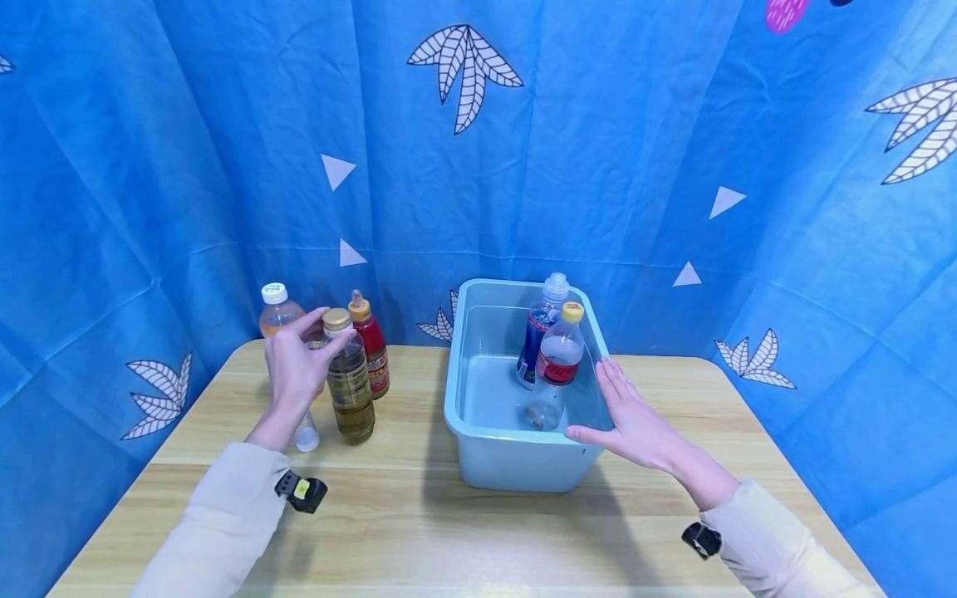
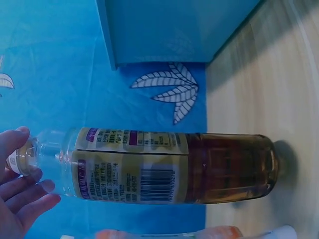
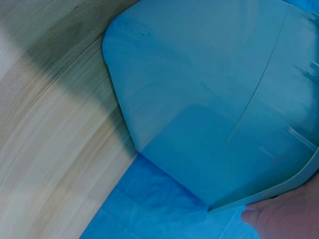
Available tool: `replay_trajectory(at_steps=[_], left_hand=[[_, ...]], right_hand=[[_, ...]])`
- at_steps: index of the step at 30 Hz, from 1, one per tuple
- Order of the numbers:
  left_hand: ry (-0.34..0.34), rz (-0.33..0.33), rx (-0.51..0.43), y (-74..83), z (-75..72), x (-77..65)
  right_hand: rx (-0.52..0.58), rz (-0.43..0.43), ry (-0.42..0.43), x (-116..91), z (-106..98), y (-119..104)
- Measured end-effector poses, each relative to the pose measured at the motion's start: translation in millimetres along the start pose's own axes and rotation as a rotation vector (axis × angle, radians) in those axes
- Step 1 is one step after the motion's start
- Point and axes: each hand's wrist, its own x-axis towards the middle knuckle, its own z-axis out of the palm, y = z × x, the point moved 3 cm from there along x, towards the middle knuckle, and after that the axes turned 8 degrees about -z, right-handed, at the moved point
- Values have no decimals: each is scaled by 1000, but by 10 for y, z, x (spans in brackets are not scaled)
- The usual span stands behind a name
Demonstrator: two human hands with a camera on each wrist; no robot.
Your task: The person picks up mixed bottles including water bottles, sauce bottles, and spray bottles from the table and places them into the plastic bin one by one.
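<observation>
My left hand [image 1: 294,365] pinches a tall clear bottle of brown drink [image 1: 351,390] by its gold cap, thumb on one side and fingers on the other. The bottle is upright, its base close to the table. In the left wrist view the fingertips [image 2: 47,186] sit at the cap and neck, and a label with a barcode faces the camera. My right hand [image 1: 635,423] rests on the right rim of a light blue plastic tub [image 1: 493,457], fingers straight along the side and thumb at the front edge. Inside stand a blue-labelled bottle [image 1: 534,336] and a red-labelled, yellow-capped bottle [image 1: 559,370].
Beside the held bottle, an orange drink bottle with a white cap [image 1: 275,295] stands partly behind my left hand. A red sauce bottle [image 1: 376,357] is just behind it. The wooden table [image 1: 389,531] meets a blue patterned curtain [image 1: 598,166] at the back and sides.
</observation>
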Motion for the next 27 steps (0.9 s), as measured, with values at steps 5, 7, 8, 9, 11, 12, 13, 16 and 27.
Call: replay_trajectory(at_steps=[5,7,8,9,11,12,13,16,27], left_hand=[[-3,45,8,150,-42,-32],[-11,52,5,210,-53,-45],[-15,57,3,243,-59,-51],[-19,64,3,276,-63,-58],[-17,80,-6,336,-72,-70],[-16,90,-10,366,-76,-75],[-13,100,-11,394,-81,-80],[0,133,-33,476,-102,-96],[16,222,-73,776,-208,-145]], right_hand=[[5,2,-2,6,-4,-6],[7,3,-4,7,-4,-7],[8,4,-5,7,-4,-7],[7,5,-6,6,-4,-6],[6,5,-6,3,-4,-5],[5,6,-7,1,-3,-4],[4,6,-7,-1,-4,-4],[3,4,-7,-4,-4,-5],[9,0,-4,4,0,-6]])
